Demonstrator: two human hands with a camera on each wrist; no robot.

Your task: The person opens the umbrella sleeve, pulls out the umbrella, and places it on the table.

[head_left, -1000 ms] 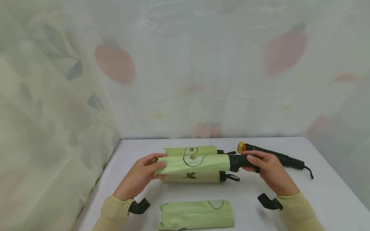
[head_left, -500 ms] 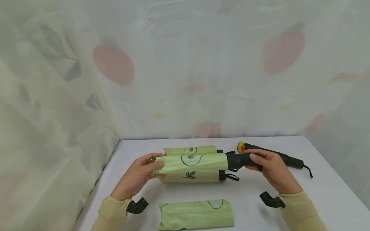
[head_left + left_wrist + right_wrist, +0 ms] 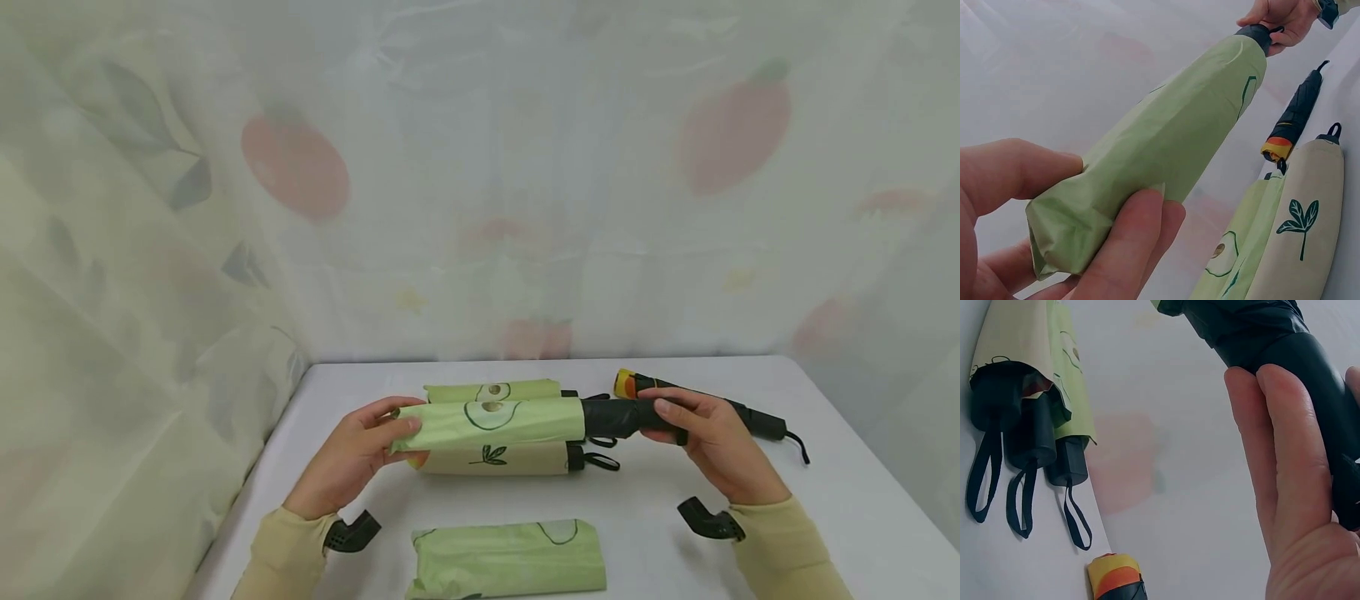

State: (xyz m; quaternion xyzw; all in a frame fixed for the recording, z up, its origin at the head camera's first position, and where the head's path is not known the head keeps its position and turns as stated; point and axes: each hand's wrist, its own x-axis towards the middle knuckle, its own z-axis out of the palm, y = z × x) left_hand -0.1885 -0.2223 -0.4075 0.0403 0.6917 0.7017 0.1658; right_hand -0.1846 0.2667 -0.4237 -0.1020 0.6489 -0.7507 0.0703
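Between my two hands, level above the table, is a folded black umbrella (image 3: 611, 418) partly inside a pale green avocado-print sleeve (image 3: 487, 423). My left hand (image 3: 341, 458) pinches the sleeve's left end, thumb on one side and fingers on the other in the left wrist view. At the other side, my right hand (image 3: 716, 442) holds the umbrella's black handle (image 3: 1313, 381) between thumb and fingers. Behind and below lie a beige leaf-print umbrella (image 3: 525, 461) and a green avocado-print umbrella (image 3: 525, 390). The right wrist view shows a third black handle (image 3: 1035, 431) between theirs.
A flat green avocado-print sleeve (image 3: 510, 558) lies near the front of the white table (image 3: 637, 517). At the back right is a black folded umbrella (image 3: 761, 423) with a yellow and orange end and a wrist strap. Printed curtains (image 3: 480, 167) stand behind the table and beside it.
My hands have moved slightly apart, right hand rightward and left hand leftward. The sleeve has slid left with my left hand, and more of the black umbrella shows outside it.
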